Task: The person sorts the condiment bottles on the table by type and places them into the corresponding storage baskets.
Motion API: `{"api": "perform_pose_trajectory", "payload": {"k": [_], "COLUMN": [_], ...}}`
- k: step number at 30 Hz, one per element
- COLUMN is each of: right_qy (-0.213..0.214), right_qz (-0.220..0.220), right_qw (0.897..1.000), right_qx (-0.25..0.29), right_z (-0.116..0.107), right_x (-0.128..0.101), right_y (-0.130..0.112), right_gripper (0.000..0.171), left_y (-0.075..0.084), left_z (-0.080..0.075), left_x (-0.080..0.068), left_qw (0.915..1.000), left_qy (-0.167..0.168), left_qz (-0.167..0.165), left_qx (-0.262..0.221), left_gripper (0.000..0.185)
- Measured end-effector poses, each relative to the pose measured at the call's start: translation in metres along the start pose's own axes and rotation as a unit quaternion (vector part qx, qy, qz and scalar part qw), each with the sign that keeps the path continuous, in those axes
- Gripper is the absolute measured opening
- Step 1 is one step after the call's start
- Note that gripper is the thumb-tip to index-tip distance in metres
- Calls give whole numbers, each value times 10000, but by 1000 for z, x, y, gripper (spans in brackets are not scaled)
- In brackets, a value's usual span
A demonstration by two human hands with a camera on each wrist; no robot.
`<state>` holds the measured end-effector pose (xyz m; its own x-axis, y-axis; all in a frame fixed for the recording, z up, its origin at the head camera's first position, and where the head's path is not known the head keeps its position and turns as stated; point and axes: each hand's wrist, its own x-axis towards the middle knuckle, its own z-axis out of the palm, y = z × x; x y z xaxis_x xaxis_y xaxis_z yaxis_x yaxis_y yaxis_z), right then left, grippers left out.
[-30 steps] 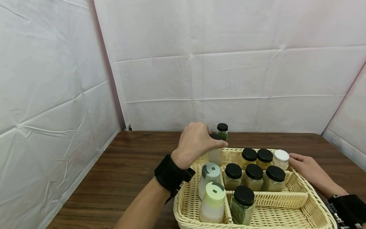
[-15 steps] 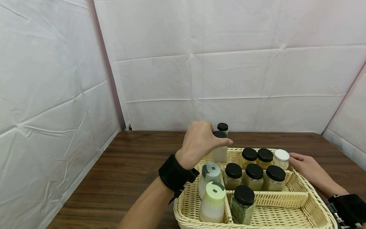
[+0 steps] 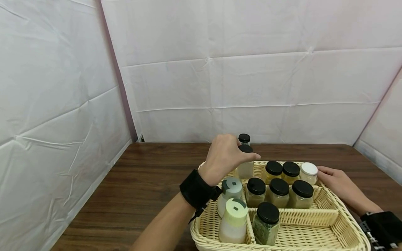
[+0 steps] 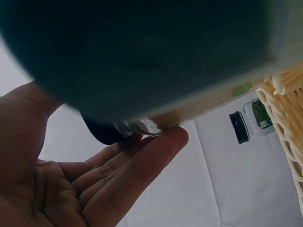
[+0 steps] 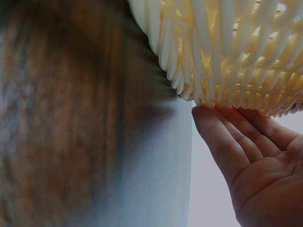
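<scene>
My left hand [image 3: 226, 157] grips the black cap of a clear bottle with pale contents [image 3: 245, 168], held upright over the far left corner of the wicker basket [image 3: 326, 218]. The left wrist view shows my fingertips [image 4: 165, 139] curled against that bottle's cap. My right hand [image 3: 337, 184] rests with straight fingers against the basket's right outer wall; its fingertips [image 5: 213, 123] touch the weave [image 5: 227, 56]. A small jar of green herbs [image 3: 244, 138] stands on the table behind the basket.
The basket holds several black-capped jars [image 3: 277, 193], one white-capped jar [image 3: 309, 173] and two pale shaker bottles [image 3: 233, 218]. Its front right compartment [image 3: 301, 233] holds nothing. The wooden table [image 3: 141, 181] is walled by white sheeting on the left, back and right.
My left hand has carried the pale bottle to the right and slightly farther back over the basket's far left corner. The right hand has stayed against the basket.
</scene>
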<state>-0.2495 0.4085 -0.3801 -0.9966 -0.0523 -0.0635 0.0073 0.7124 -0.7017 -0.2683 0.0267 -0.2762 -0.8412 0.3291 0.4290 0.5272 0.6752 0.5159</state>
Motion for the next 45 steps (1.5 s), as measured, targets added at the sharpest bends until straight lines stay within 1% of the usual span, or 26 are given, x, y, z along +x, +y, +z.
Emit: {"api": "perform_pose_trajectory", "payload": {"k": [12, 18, 24, 30, 33, 39, 45], "right_qy": [15, 6, 22, 9, -5, 14, 19], "right_qz": [17, 30, -17, -20, -1, 13, 20], "right_qw": [10000, 10000, 10000, 10000, 10000, 10000, 10000], "right_qx": [13, 30, -19, 3, 23, 26, -11], "right_z": [1, 0, 0, 0, 1, 0, -1], "right_x": [-1, 0, 0, 0, 0, 0, 0], "right_y": [1, 2, 3, 4, 4, 3, 3], "right_gripper": [77, 77, 76, 77, 77, 77, 77], "left_y": [2, 2, 1, 0, -1, -3, -5], "left_z": [5, 7, 9, 12, 13, 14, 16], "left_x": [0, 0, -1, -2, -2, -2, -1], "left_qw": [10000, 10000, 9998, 9986, 9982, 9975, 9965], "left_qy": [2, -63, -220, -499, -581, -634, -798], "left_qz": [-6, 23, -18, -120, -78, -65, -41], "left_qx": [-18, 27, -18, -144, -127, -301, -236], "left_gripper": [78, 77, 77, 77, 76, 76, 76]}}
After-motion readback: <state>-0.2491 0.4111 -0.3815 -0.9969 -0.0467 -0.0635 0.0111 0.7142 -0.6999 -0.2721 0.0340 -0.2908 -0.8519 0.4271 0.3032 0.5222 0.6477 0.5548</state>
